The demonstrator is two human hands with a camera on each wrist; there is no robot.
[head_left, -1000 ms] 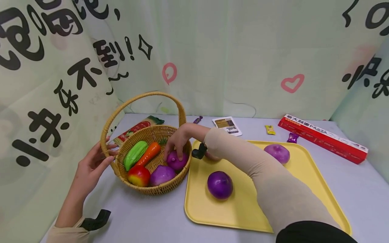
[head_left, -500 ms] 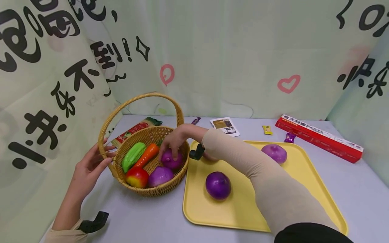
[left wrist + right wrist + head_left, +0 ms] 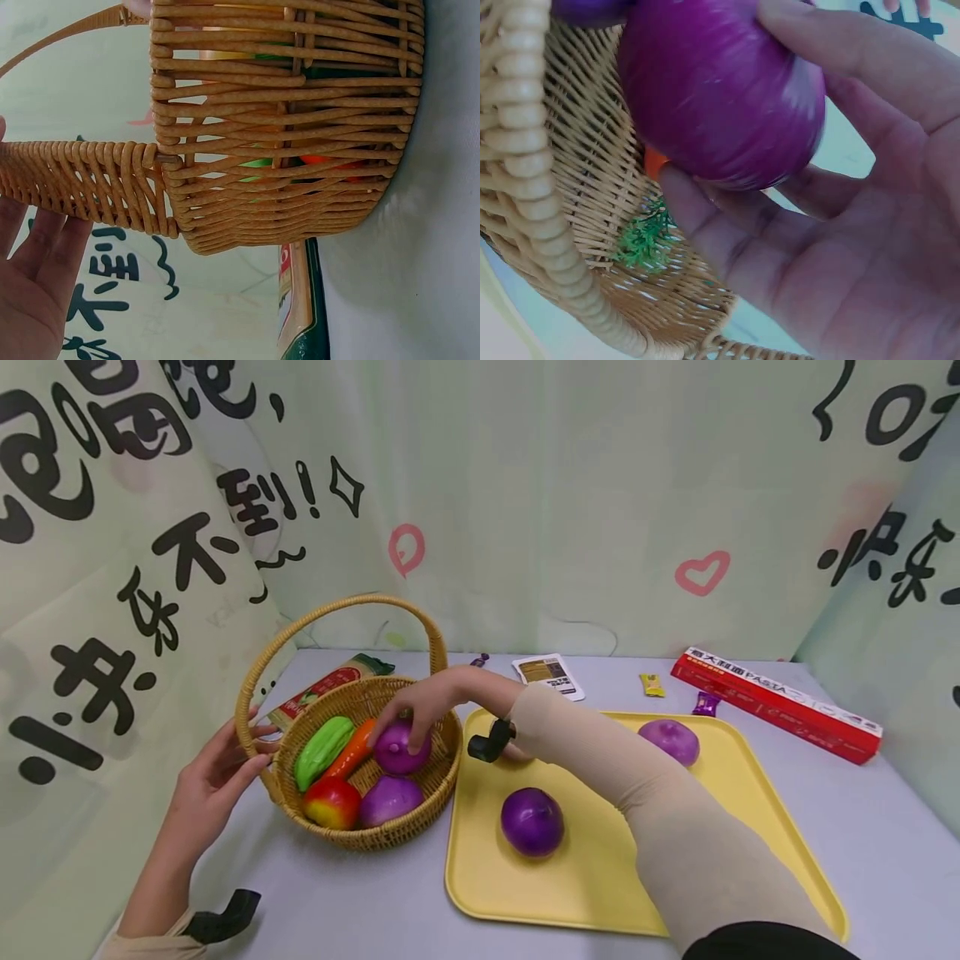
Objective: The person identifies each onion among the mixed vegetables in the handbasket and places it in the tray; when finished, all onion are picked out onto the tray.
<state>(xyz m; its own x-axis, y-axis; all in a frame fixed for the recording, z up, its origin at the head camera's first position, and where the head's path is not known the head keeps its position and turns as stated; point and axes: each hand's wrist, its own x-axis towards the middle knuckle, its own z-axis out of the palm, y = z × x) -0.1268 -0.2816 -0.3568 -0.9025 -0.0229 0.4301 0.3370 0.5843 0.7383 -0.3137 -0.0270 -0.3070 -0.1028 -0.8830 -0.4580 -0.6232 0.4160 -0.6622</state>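
Observation:
A wicker basket (image 3: 420, 833) with a tall arched handle (image 3: 341, 605) stands at the left of the table. My left hand (image 3: 213, 781) grips the foot of that handle, thumb in front and fingers behind. Inside the basket, my right hand (image 3: 423, 702) holds a purple onion (image 3: 720, 97) between thumb and fingers. A second purple vegetable (image 3: 392, 800) lies just in front of it. Beside them are a carrot (image 3: 349, 755), a green ridged vegetable (image 3: 322, 753) and a red-yellow fruit (image 3: 332, 803). The onion hides part of the carrot in the right wrist view.
Right of the basket lies a yellow tray (image 3: 480, 893) with a dark purple vegetable (image 3: 532, 822) and a lighter one (image 3: 670, 742); another is partly hidden under my right wrist. Behind are a red box (image 3: 780, 706), a white packet (image 3: 549, 677), small candies and a food bag (image 3: 330, 689).
My right hand has moved the onion leftward and a little back inside the basket, closer to the carrot. My left hand keeps its grip on the handle. The head view has shifted slightly.

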